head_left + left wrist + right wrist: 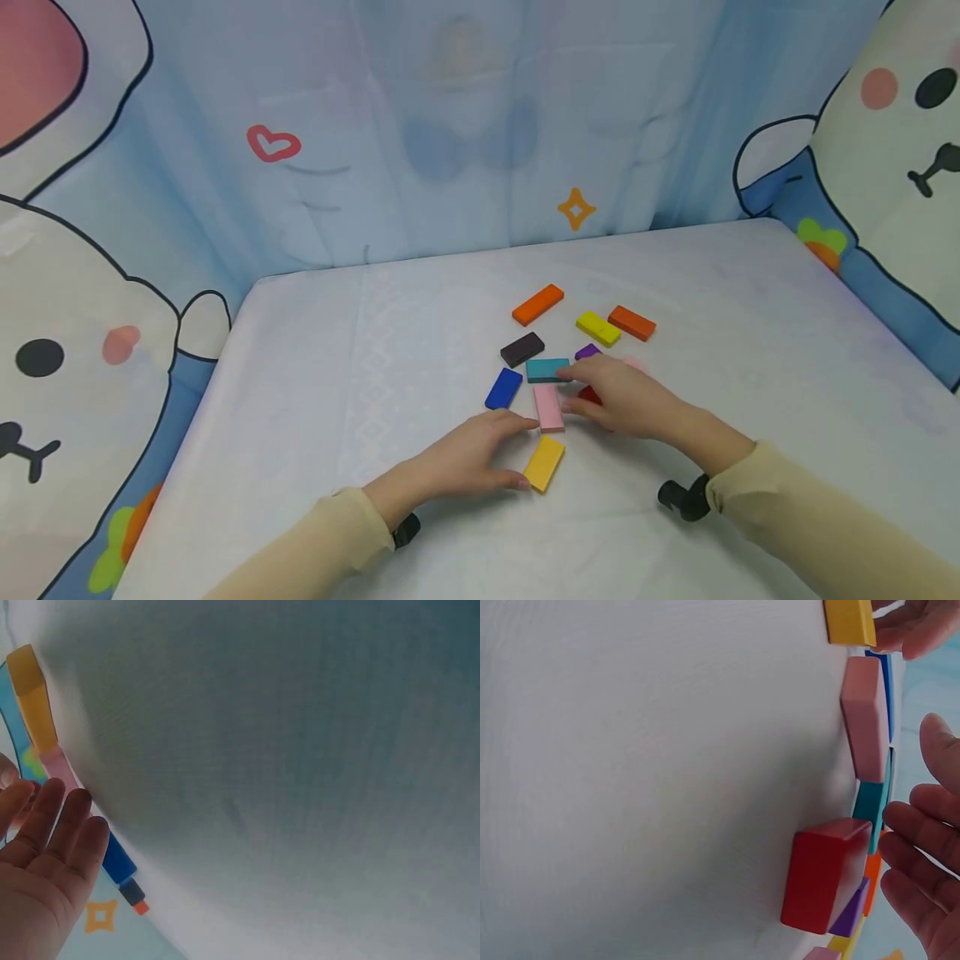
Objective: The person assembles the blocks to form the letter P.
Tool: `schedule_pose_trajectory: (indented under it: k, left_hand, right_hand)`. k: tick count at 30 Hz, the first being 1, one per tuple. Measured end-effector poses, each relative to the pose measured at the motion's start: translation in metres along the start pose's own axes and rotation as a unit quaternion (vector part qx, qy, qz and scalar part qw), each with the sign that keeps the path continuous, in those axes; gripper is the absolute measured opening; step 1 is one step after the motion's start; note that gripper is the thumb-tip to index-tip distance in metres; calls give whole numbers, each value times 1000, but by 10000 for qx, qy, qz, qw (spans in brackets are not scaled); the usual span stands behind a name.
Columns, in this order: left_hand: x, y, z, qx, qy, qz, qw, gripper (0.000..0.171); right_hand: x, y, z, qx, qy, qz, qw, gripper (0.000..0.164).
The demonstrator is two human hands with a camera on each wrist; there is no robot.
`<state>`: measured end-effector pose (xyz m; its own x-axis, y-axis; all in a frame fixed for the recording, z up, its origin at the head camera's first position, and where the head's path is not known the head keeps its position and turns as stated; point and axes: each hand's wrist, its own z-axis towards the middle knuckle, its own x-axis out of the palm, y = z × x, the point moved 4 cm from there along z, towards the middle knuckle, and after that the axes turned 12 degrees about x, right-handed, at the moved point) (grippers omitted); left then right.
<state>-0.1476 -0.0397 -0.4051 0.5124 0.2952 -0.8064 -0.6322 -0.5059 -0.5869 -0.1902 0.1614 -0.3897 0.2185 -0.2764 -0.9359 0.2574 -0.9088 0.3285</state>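
Note:
My left hand point(472, 454) hovers low over the table, its thumb near the yellow-orange block point(544, 464) and its fingers by the near end of a pink block point(548, 408). Relaxed fingers show in the left wrist view, holding nothing. My right hand point(622, 396) reaches in from the right. Its fingers lie by the teal block point(546, 370), partly over it in the head view, and its thumb points toward the pink block. Beneath that hand a red block point(825, 877) is mostly hidden in the head view. Nothing shows in its grasp.
Blue point(503, 388) and dark point(522, 349) blocks lie left of the teal one. Farther back are two orange blocks, one leftmost point(537, 305) and one rightmost point(632, 322), and a yellow block point(598, 328). Purple point(587, 352) and second pink point(634, 363) blocks are partly covered.

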Motion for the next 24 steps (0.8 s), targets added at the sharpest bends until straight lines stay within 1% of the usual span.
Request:
schedule_pose_trajectory:
  k: [9, 12, 18, 24]
  left_hand:
    - [5, -1, 6, 194, 78, 215, 9995, 67]
    - [5, -2, 7, 252, 111, 345, 9990, 66]
    - [6, -1, 8, 251, 153, 486, 9984, 65]
    - [6, 0, 8, 263, 149, 539, 9981, 63]
  right_hand:
    - [12, 1, 7, -294, 129, 18, 9995, 53]
    - [14, 1, 7, -312, 139, 15, 9994, 53]
    - [16, 0, 7, -376, 141, -13, 9992, 54]
    - [18, -4, 7, -234, 185, 288, 9991, 59]
